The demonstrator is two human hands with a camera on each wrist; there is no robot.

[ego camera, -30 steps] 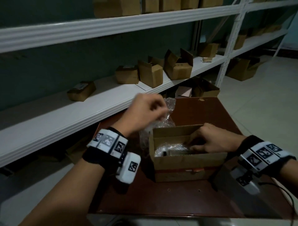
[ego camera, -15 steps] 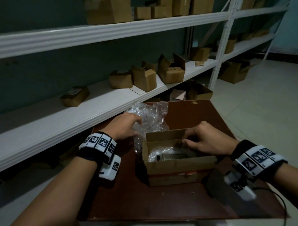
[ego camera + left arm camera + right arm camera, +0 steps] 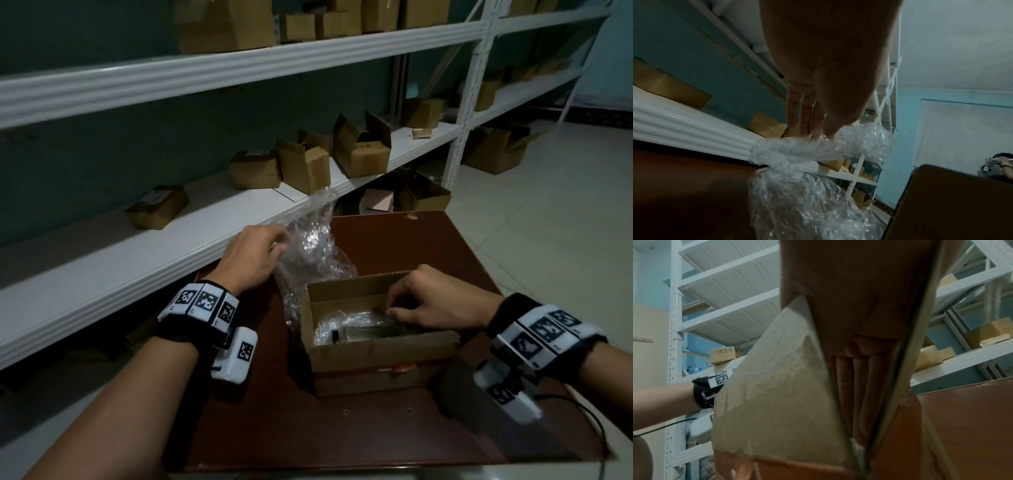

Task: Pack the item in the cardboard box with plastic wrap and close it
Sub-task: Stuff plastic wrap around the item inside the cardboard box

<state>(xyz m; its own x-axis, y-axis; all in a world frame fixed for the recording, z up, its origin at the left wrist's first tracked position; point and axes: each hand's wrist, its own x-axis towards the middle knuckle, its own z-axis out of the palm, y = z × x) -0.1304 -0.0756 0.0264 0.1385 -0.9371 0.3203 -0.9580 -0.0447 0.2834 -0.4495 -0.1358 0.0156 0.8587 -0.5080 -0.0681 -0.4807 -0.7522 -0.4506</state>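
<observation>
Left hand point(image 3: 255, 257) pinches loose bubble wrap point(image 3: 310, 246) beside the open cardboard box point(image 3: 376, 359) (on a brown table point(image 3: 394, 240)). Right hand point(image 3: 435, 301) reaches inside the box, at the wrapped item point(image 3: 349, 330); grasp cannot be told.

Both forearms reached forward, a marker band on each wrist. Left hand point(image 3: 254, 256) was held back-up, farther out than the right. Its thumb and fingertips point(image 3: 804, 127) were brought together, pinching the top of the bubble wrap point(image 3: 315, 245). Right hand point(image 3: 440, 303) sat knuckles-up, fingers point(image 3: 844, 386) bent down into the open cardboard box point(image 3: 376, 351), tips at the plastic inside. Whether they gripped anything could not be made out. The hands were apart.
</observation>
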